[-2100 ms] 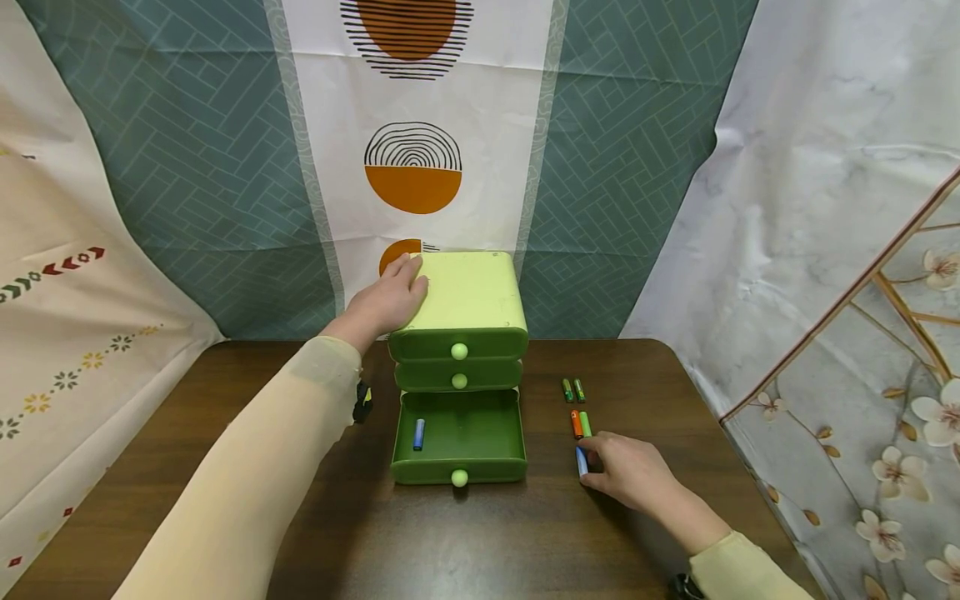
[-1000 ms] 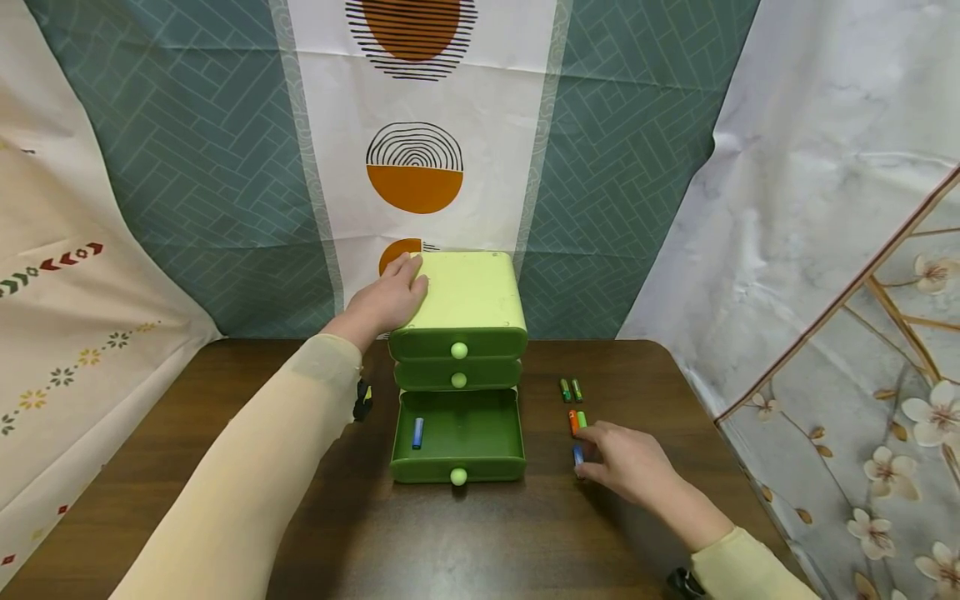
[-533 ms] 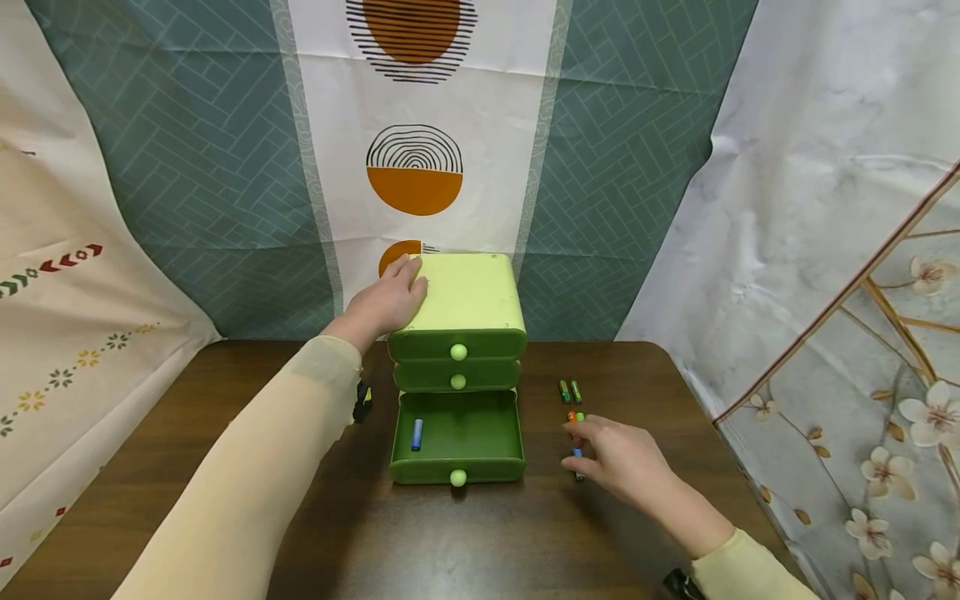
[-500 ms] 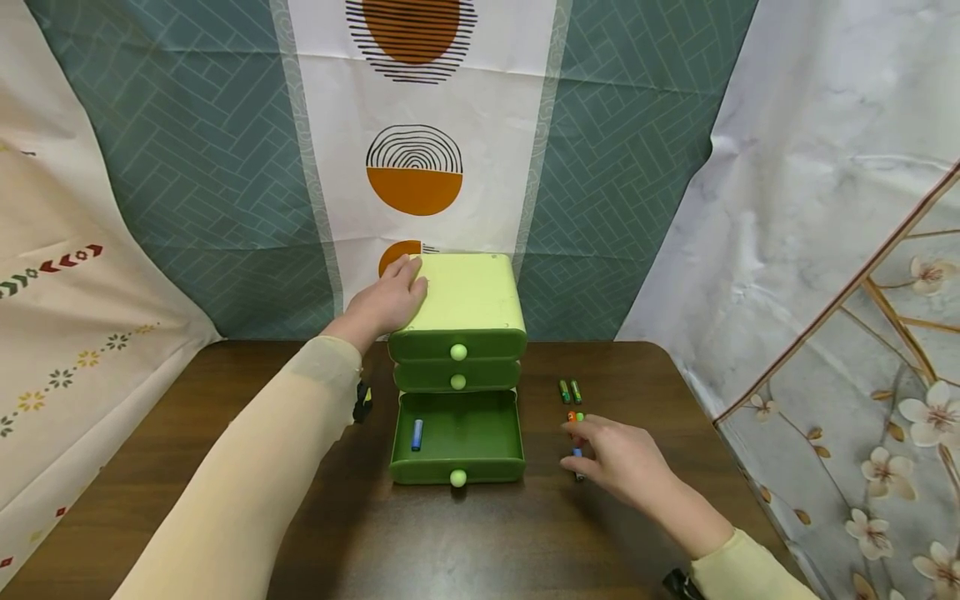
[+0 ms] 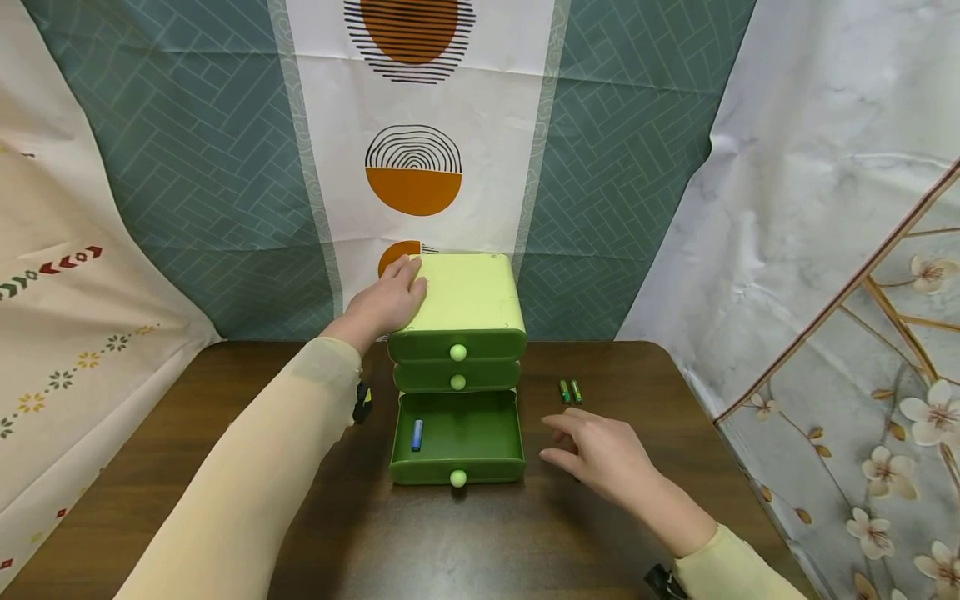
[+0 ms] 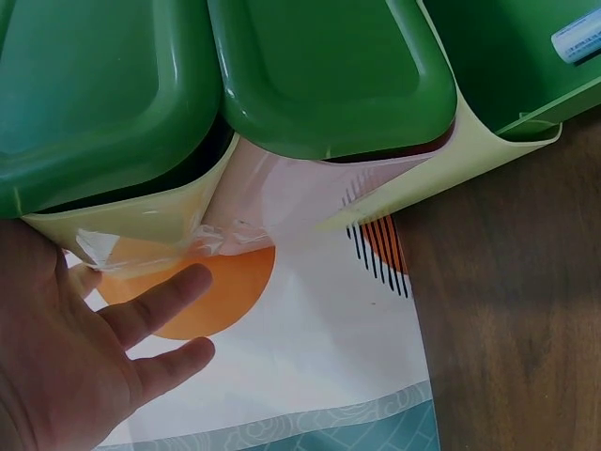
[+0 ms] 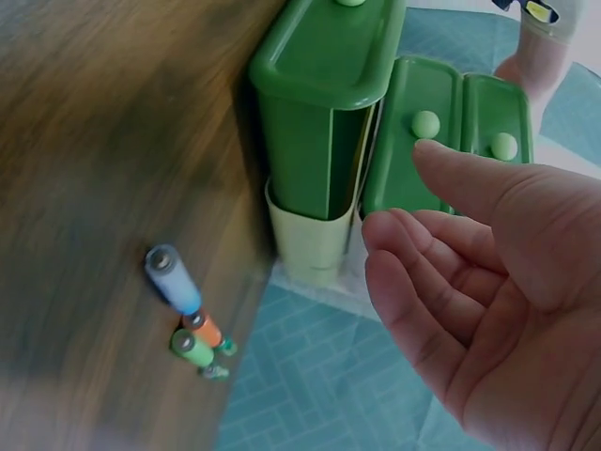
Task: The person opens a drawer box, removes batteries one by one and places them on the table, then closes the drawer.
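Note:
My left hand (image 5: 386, 298) rests on the top left edge of a small green drawer cabinet (image 5: 468, 292), its fingers extended in the left wrist view. The bottom drawer (image 5: 468, 425) is pulled out and a blue battery (image 5: 417, 435) lies inside at the left. Above the table, right of that drawer, hovers my right hand (image 5: 600, 454), thumb and fingers apart and holding nothing. In the right wrist view a second blue battery (image 6: 575, 38) shows inside the drawer from the left side, while another blue battery (image 7: 173, 279), an orange battery (image 7: 202, 327) and a green battery (image 7: 192, 347) lie on the table.
Two small green batteries (image 5: 570, 392) lie farther back on the brown table (image 5: 480, 542). The two upper drawers (image 5: 457, 373) are pushed in. A patterned cloth (image 5: 637, 167) hangs close behind the cabinet, with a floral cloth (image 5: 862, 400) on the right.
My right hand has let go of the blue battery on the table and moved left toward the drawer, now covering the nearer batteries in the head view. The left hand stays put.

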The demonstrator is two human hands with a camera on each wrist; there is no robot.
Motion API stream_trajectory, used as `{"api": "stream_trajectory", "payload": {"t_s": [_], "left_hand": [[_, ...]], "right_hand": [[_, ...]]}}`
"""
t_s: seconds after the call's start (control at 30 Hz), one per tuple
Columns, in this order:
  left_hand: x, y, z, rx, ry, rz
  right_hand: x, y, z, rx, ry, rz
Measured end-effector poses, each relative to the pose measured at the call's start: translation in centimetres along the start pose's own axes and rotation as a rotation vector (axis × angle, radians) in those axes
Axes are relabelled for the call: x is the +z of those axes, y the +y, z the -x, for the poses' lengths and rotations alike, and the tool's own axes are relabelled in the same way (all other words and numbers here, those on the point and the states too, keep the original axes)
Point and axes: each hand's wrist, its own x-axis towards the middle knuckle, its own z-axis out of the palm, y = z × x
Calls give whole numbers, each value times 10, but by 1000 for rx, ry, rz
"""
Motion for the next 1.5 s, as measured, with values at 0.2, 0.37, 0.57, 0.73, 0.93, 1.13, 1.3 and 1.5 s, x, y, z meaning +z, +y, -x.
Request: {"api": "stream_trajectory", "payload": {"t_s": [0.2,0.37,0.57,0.73,0.93,1.13,1.3,1.5], "left_hand": [[1,-1,0,-2,6,0],[1,-1,1,-6,5,0],[1,-1,0,-8,4,-3],[1,-1,-1,0,7,-1],[3,-4,-4,-5,6,-6],[4,-6,-5,-12,4,-9],[3,-5,-3,-9,11,2],[2,-2,-1,-10,9,13]], "right_hand": [[3,-8,-9,-20,12,-20],[5,-18,-18,-26,-4,-45],[9,-29,-27,-50,-4,-64],[13,-37,-34,-69,-3,-57],[19,-45,-42,-87,7,-84],[28,-52,-52,-115,-3,-89],[36,-57,-60,-99,-31,-90],[45,-62,-67,-80,-61,-107]]}}
